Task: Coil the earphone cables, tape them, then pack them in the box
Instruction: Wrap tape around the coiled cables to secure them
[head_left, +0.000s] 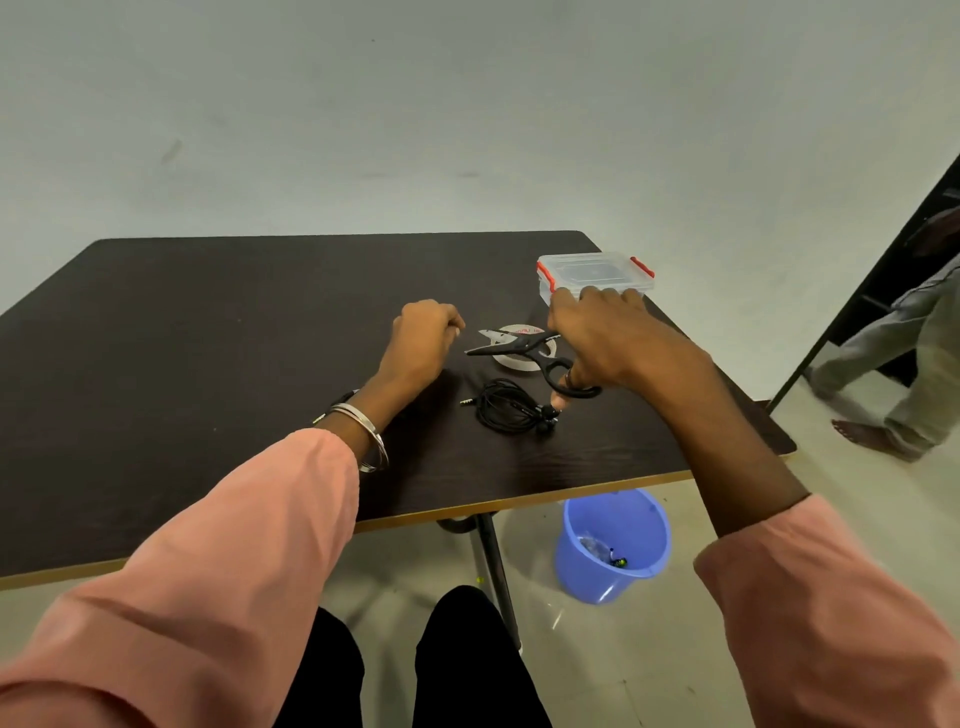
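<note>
Item: earphone cable (511, 408), black, lying coiled in a loose bundle on the dark table (208, 322), toward the right half and nearer the front edge than the back; plug end points left, earbuds sit at the bundle's right. No tape is visible round it.

Item: tape roll (519, 361), flat on the table just behind the coil. Red print on its upper face, too small to read.

Item: scissors (524, 347), black handles, blades parted, held above the tape roll. Right hand (608, 332) has its grip curled through and round the handle loops. Left hand (423, 332), to the left of the blades, has its fingers curled in as if pinching a strip of tape; none can be made out, so what it holds cannot be told.

Item: storage box (597, 273), clear plastic with red clips, lid on, at the back right corner of the table. No label legible.

Item: blue bucket (613, 545), on the floor under the front right edge, with scraps inside.

Status, as judged: coiling appears done; cutting tape looks to be the step in hand. Taping the coil, opening the box and packing remain.
</note>
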